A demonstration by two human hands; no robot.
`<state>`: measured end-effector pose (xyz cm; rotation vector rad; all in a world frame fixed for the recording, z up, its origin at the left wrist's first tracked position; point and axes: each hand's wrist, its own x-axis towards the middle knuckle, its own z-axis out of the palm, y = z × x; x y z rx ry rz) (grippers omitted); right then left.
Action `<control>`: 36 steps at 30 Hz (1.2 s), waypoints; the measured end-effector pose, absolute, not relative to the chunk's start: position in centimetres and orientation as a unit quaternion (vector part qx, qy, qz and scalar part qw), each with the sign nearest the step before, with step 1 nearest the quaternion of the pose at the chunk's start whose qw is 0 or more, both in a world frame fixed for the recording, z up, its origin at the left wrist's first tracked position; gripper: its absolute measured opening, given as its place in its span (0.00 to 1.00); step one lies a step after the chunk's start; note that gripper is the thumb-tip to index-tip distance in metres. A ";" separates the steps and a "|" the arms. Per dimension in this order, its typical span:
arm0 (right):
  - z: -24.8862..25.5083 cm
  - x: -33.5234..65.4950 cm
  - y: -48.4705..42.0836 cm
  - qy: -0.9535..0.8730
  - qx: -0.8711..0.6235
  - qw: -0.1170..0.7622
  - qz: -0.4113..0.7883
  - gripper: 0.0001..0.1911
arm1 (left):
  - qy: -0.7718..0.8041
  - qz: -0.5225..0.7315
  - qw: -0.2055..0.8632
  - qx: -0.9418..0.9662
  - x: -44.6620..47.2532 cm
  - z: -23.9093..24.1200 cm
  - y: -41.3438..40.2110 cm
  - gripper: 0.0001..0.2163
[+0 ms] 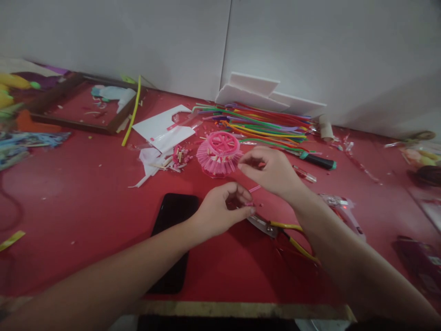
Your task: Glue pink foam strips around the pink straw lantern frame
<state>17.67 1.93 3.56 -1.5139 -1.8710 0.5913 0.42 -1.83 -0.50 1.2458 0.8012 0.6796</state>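
Observation:
My left hand (223, 209) hovers low over the red table (86, 184), fingers curled in a pinch on small pink straw pieces (248, 202). My right hand (270, 170) is just to the right of a round pink straw craft (219, 153), fingertips pinched together close to its rim; what they hold is too small to make out. A short pink straw bit (255, 188) lies between the two hands. Scissors with yellow handles (285, 232) rest under my right forearm.
A black phone (172, 239) lies left of my left wrist. A bundle of coloured straws (262, 122), a black marker (319, 161), white foam boards (255, 89), cut scraps (172, 158), a wooden frame (76, 103) and a glue gun (344, 214) surround the work spot.

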 end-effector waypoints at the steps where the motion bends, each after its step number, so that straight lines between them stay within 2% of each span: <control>1: 3.5 17.5 2.0 -0.713 -0.583 0.320 0.220 0.03 | 0.359 0.302 0.686 0.556 0.4 -0.5 -1.8 0.09; 27: 4.1 15.5 2.8 -0.696 -0.621 0.275 0.234 0.04 | 0.365 0.311 0.711 0.515 0.7 -0.4 -1.8 0.11; 36: 4.6 15.6 3.0 -0.673 -0.629 0.289 0.259 0.04 | 0.369 0.328 0.723 0.484 0.7 -0.3 -1.5 0.13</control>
